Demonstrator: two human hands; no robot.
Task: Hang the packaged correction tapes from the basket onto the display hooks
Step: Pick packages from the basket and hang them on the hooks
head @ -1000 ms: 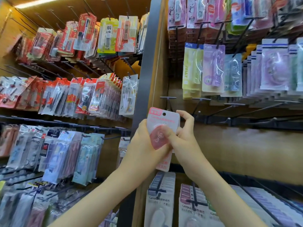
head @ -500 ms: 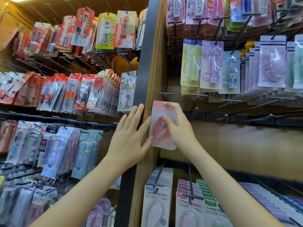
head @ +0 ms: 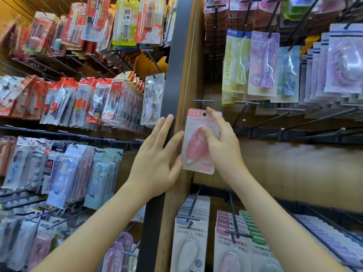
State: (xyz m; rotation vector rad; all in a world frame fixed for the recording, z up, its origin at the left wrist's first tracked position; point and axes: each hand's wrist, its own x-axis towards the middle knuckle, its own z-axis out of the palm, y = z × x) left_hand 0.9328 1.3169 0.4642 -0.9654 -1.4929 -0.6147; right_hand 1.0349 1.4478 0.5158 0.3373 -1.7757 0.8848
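Observation:
A pink packaged correction tape point(head: 196, 146) is held upright in front of the wooden back panel, its hang hole just below an empty black display hook point(head: 203, 101). My right hand point(head: 222, 142) pinches the package, thumb on the blister and fingers curled round its right edge. To its left, my left hand point(head: 157, 158) is spread with straight fingers, its thumb touching the package's lower left edge. The basket is out of view.
A dark vertical post point(head: 172, 75) divides two display bays. Empty black hooks point(head: 290, 112) stick out to the right. Campus correction tape packs point(head: 192, 238) hang below. PLUS tape packs point(head: 263, 63) hang above right; red pen packs point(head: 94, 99) fill the left bay.
My left hand let go of the package and opened beside it. My right hand carried the package right and up toward the empty hook.

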